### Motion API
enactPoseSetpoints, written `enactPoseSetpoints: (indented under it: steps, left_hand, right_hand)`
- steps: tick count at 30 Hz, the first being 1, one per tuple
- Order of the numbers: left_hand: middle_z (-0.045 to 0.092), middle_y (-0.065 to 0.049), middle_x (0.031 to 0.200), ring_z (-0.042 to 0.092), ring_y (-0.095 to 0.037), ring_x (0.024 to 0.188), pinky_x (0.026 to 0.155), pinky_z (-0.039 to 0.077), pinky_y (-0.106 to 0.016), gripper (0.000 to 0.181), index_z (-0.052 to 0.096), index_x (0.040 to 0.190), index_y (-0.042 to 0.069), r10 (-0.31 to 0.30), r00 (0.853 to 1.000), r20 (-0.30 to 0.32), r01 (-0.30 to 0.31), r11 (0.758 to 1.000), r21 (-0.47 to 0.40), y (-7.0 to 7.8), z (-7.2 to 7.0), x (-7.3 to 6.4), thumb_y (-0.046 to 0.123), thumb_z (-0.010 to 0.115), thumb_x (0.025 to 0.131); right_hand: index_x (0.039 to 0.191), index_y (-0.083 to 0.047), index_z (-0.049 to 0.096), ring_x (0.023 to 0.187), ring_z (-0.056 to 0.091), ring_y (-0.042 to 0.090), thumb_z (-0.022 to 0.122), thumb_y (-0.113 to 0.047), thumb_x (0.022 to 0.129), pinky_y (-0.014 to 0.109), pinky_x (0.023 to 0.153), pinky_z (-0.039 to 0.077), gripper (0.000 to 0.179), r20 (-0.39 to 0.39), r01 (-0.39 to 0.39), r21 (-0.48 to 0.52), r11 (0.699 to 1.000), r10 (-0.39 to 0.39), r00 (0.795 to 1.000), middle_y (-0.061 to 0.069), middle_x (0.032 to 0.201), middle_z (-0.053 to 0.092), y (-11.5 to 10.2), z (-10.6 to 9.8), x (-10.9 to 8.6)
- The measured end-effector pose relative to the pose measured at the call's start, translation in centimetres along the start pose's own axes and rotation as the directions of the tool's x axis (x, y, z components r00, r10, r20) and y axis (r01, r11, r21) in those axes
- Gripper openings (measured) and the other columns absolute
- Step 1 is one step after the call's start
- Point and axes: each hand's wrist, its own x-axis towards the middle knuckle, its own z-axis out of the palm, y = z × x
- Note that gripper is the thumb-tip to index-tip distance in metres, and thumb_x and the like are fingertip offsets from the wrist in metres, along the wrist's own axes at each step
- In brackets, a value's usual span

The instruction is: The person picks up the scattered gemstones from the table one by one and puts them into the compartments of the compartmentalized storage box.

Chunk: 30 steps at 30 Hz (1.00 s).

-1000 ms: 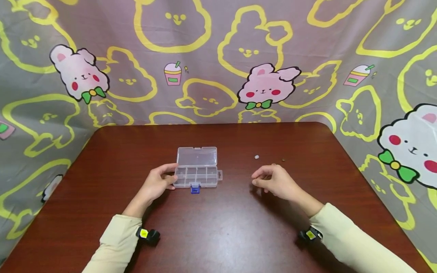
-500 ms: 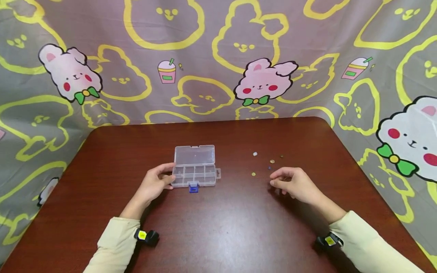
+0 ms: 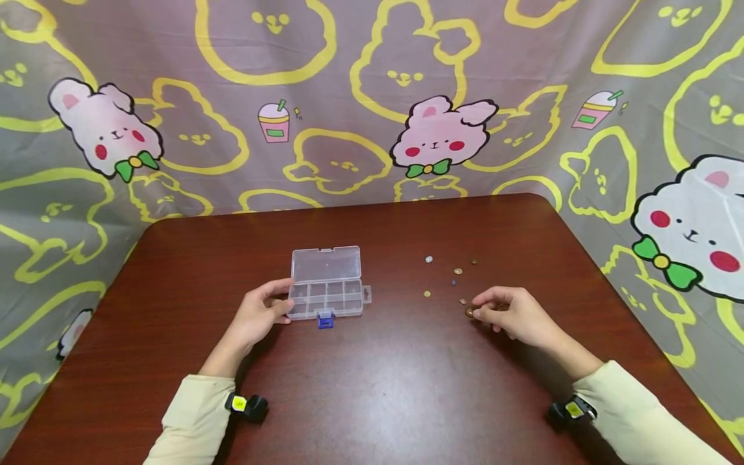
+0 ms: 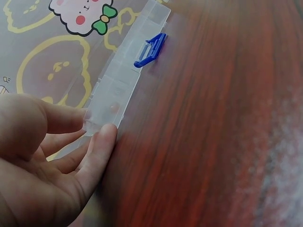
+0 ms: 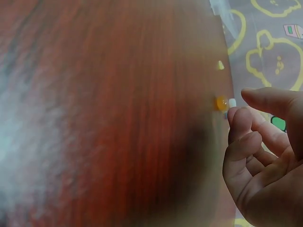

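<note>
My left hand (image 3: 258, 316) grips the left end of a clear plastic compartment box (image 3: 343, 298). Its lid (image 3: 325, 265) stands raised at the back, and a blue latch (image 3: 325, 320) hangs at the front. In the left wrist view, thumb and fingers hold the end of the box (image 4: 111, 94). My right hand (image 3: 517, 316) hovers low over the table with loosely bent fingers. An amber bead (image 3: 469, 312) lies right at its fingertips; in the right wrist view this bead (image 5: 221, 103) sits just beyond the gap between the fingers.
Several small beads lie between box and right hand: a white one (image 3: 429, 259), a yellow one (image 3: 427, 294), a pale gold one (image 3: 458, 271), a blue one (image 3: 454, 282) and a dark one (image 3: 474, 261). A patterned cloth (image 3: 343, 84) hangs behind the table (image 3: 372, 400).
My right hand has moved to the right, and several beads that were out of sight near it now show on the table. The left hand keeps its hold on the box.
</note>
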Motion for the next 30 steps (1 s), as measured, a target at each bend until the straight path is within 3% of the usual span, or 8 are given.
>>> enactPoseSetpoints:
  steps: [18,30]
  left_hand:
    - [0.053,-0.031,0.131,0.063,-0.019,0.091,0.068,0.06,-0.027,0.045,0.05,0.141,-0.007,-0.014,1.0,-0.006,0.014,1.0,0.012,0.0,0.21,-0.26,-0.006,0.061,0.096]
    - [0.055,-0.027,0.134,0.062,-0.016,0.09,0.069,0.06,-0.026,0.045,0.051,0.141,-0.005,-0.009,1.0,-0.016,0.01,0.999,0.037,-0.37,0.31,0.19,-0.006,0.06,0.096]
  right_hand:
    - [0.101,-0.002,0.068,0.049,0.053,0.019,0.078,-0.013,0.087,0.032,0.035,0.045,0.02,-0.056,-0.06,-0.053,0.997,0.057,0.997,0.006,0.072,0.064,0.75,0.59,0.08]
    - [0.095,-0.005,0.07,0.043,0.048,0.015,0.081,-0.02,0.086,0.032,0.036,0.045,0.021,-0.075,-0.071,-0.141,0.987,0.061,0.995,0.002,0.066,0.059,0.37,0.63,0.69]
